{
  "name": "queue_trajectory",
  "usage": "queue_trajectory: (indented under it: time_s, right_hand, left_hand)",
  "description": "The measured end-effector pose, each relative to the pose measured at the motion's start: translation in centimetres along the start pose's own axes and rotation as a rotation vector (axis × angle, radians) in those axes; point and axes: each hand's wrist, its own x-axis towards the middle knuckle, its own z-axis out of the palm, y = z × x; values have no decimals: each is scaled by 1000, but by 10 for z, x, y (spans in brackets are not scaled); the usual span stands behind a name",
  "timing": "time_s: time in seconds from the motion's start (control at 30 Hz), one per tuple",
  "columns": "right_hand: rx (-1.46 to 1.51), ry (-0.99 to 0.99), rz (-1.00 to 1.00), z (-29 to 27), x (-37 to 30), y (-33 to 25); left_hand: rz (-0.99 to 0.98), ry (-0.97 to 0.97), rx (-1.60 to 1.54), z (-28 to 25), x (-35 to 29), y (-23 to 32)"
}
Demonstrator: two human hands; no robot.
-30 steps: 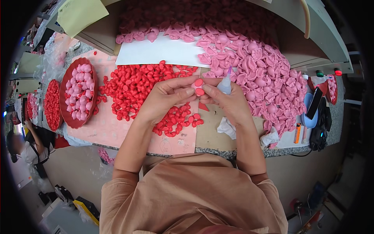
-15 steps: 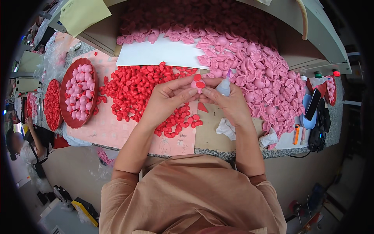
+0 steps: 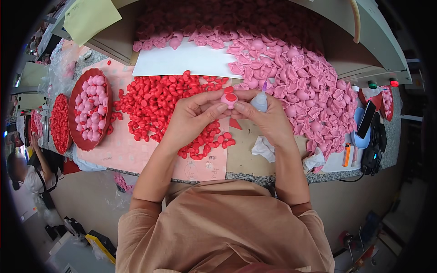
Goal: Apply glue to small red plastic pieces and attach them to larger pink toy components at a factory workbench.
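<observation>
Between the fingertips of both hands is a small round pink plastic piece [image 3: 224, 100] with red oval parts on it. My left hand [image 3: 191, 113] pinches it from the left side. From the other side, my right hand [image 3: 271, 119] presses thumb and fingertips on the same piece. Tucked in the right hand is a small translucent squeeze bottle [image 3: 260, 102], its purple nozzle pointing up. A heap of red plastic parts [image 3: 157, 102] lies just left of the hands. Right of them spreads a large pile of pink plastic pieces [image 3: 309, 91].
At left, a red scalloped tray [image 3: 89, 144] holds pink-and-red pieces, beside a tray of red parts [image 3: 60, 123]. White paper [image 3: 177, 61] lies at the back. Crumpled tissue [image 3: 264, 149], an orange lighter [image 3: 346, 154] and a phone [image 3: 366, 119] are at right. Someone [image 3: 34, 168] is far left.
The view has shifted slightly. Both hands keep hold of the pink piece in nearly the same pose, and the bottle stays in the right hand.
</observation>
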Motion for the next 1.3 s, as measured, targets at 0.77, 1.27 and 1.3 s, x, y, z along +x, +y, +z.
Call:
queue_trajectory:
  time_s: [0.77,1.27,1.3]
  right_hand:
    - [-5,13,11,3,1,3]
    - [-22,19,12,3,2,4]
    - [3,13,6,3,2,4]
  left_hand:
    - [0,36,87,-2,0,-2]
    - [42,11,126,-5,2,-7]
    - [46,7,123,-5,2,-7]
